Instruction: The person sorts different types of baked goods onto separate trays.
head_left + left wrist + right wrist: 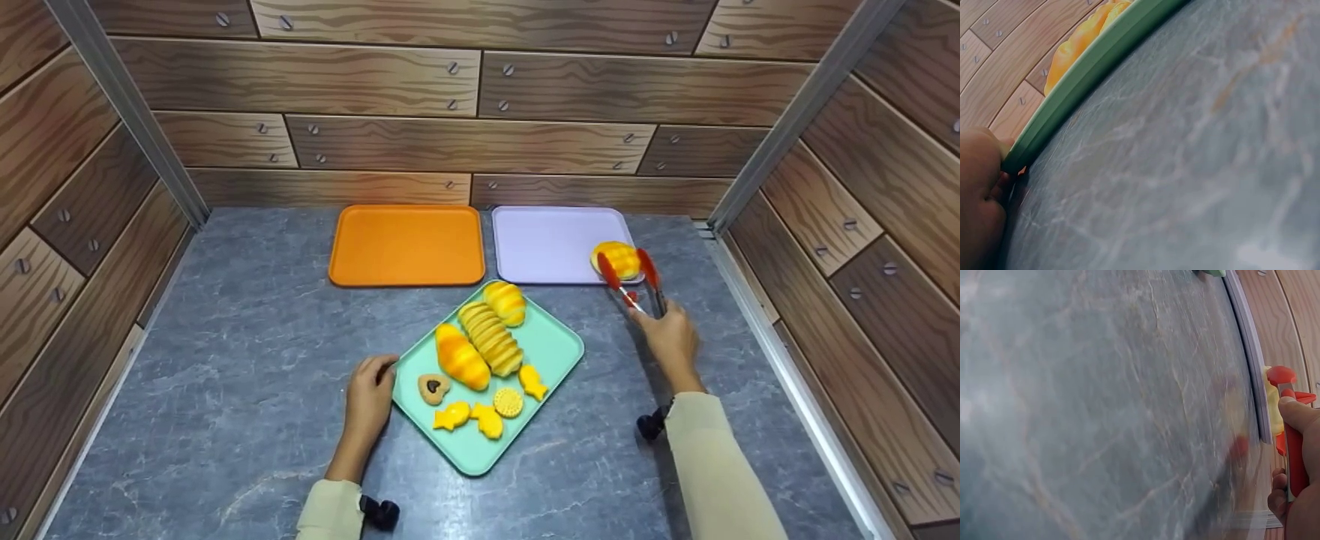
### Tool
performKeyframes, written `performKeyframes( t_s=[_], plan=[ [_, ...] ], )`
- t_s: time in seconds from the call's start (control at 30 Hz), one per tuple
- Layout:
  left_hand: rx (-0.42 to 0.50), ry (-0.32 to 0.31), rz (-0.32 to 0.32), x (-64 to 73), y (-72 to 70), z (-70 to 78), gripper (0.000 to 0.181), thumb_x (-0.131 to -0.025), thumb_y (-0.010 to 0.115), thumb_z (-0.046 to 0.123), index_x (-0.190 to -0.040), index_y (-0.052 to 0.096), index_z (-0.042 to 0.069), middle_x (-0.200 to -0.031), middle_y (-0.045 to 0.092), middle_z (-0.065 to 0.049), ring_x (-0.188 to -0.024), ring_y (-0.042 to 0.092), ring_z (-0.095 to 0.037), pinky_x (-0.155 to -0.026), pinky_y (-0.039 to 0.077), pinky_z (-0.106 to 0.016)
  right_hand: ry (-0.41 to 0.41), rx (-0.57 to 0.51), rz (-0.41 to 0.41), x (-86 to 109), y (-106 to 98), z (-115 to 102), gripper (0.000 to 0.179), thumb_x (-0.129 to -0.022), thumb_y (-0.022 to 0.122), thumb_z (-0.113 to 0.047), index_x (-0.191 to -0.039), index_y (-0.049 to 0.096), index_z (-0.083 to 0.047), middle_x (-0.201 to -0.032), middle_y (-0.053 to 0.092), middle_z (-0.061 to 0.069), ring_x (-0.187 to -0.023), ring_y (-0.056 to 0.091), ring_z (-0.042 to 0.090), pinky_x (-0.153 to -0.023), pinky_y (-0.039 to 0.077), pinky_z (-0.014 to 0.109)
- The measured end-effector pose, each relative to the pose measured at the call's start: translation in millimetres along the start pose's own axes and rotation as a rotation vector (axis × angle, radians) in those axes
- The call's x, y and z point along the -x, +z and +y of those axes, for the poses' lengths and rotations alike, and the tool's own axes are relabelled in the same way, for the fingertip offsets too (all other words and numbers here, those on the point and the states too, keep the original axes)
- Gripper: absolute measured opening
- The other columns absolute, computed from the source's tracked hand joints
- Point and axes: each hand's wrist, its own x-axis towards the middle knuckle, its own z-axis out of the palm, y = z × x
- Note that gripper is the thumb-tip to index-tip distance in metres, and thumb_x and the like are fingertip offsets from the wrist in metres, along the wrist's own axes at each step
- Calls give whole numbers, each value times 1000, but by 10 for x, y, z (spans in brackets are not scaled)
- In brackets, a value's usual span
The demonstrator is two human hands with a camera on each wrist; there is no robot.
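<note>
Head view, bun [621, 257] (between tongs [610, 271]), beyond both hands [370, 394] [671, 341]

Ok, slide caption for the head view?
Right hand holds tongs around a bun at the lilac tray; left hand holds the green tray.

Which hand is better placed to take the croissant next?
Likely the right hand: though farther away, it holds the tongs, while the nearer left hand holds the green tray by its corner.
</note>
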Motion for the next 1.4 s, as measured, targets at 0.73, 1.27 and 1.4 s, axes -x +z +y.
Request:
performKeyframes(
  t_s=[0.73, 1.27, 1.4],
  plan=[
    [0, 22, -5, 3, -4, 12, 19, -97, 63, 5, -113, 74, 6, -109, 70, -9, -105, 62, -26, -90, 50, -43, -38, -12, 21, 91, -15, 66, 67, -84, 78, -50, -120, 58, 3, -103, 62, 24, -95, 61, 46, -79, 44, 59],
    [-13, 11, -14, 7, -12, -6, 20, -98, 62, 6, -115, 73, 6, -112, 70, -10, -111, 62, -28, -94, 50, -45, -193, -9, 9, 508, -48, -49, 72, -82, 82, -41, -132, 55, 5, -105, 60, 28, -93, 59, 49, -79, 43, 60],
    [-17, 20, -3, 8, -4, -10, 20, -97, 63, 5, -114, 73, 6, -112, 70, -10, -110, 62, -28, -94, 50, -45, -234, -33, -2, 656, -14, -137, 75, -81, 84, -40, -133, 55, 5, -107, 61, 28, -96, 60, 49, -82, 44, 60]
  ],
)
